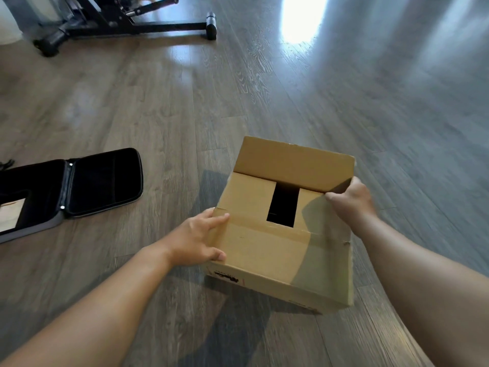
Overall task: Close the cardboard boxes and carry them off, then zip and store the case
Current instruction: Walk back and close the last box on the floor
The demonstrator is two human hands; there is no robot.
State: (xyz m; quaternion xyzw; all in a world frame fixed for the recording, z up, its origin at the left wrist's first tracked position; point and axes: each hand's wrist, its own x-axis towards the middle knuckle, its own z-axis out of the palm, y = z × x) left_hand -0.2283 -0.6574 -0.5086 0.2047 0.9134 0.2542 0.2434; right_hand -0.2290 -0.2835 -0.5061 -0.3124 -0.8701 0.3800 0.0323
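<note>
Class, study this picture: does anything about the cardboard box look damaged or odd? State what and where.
Yes. The cardboard box has a small tear at its near right top corner, close to the right hand. A dark gap also shows between the two inner flaps, and the far flap stands up.

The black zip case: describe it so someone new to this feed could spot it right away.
Start at the brown cardboard box on the grey wood-plank floor, which the left hand and right hand are touching. Look left to the frame's edge: the black zip case lies flat there, opened like a book. It is the only dark, soft-lined, round-cornered thing lying low on the floor.
</note>
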